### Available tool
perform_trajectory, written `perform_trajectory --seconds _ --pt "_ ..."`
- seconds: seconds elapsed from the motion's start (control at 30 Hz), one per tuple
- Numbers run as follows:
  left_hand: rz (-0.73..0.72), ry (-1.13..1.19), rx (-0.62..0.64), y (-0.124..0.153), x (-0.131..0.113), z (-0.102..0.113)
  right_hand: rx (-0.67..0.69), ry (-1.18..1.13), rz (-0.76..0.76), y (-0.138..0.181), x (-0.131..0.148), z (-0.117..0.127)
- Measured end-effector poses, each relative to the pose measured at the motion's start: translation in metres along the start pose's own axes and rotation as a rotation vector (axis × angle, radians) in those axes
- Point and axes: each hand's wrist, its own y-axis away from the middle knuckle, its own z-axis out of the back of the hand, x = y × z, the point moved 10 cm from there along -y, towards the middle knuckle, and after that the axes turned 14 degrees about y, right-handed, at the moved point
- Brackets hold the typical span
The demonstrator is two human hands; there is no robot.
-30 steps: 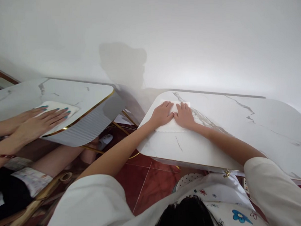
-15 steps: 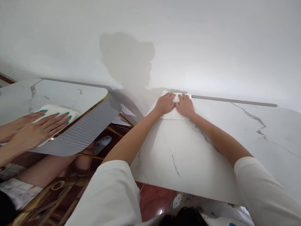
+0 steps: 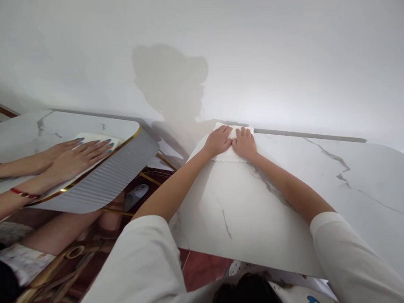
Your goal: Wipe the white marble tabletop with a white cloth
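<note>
2 co-worker hands (image 3: 73, 158) lie flat on a white cloth (image 3: 98, 138) at the right edge of the left tabletop (image 3: 22, 135). Left hand (image 3: 218, 141) and right hand (image 3: 244, 144), fingers flat, touching, press a white tissue (image 3: 229, 156) at the far-left corner of the marble tabletop (image 3: 322, 178).
</note>
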Motion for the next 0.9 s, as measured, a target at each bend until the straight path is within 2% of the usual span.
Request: perform_trajectory --seconds 0.2,0.37,0.5,0.6,0.73,0.9 --pt "-0.072 0.034 -0.021 -0.001 -0.030 -0.006 0.019 0.033 -0.043 0.019 -0.021 0.005" --pt "-0.106 0.052 -0.046 -0.008 -0.064 -0.019 0.035 0.024 -0.061 0.033 -0.056 0.011" --pt "-0.139 0.051 -0.057 -0.017 -0.087 -0.030 0.058 -0.013 -0.101 0.032 -0.085 0.016" --pt "-0.132 0.049 -0.044 -0.022 -0.092 -0.034 0.045 -0.002 -0.111 0.028 -0.092 0.019" --pt "-0.054 0.115 -0.020 -0.027 -0.085 -0.036 0.025 0.035 -0.067 0.027 -0.087 0.017" --pt "0.072 0.197 -0.094 -0.030 -0.077 -0.032 0.024 0.051 -0.072 0.030 -0.088 0.014"
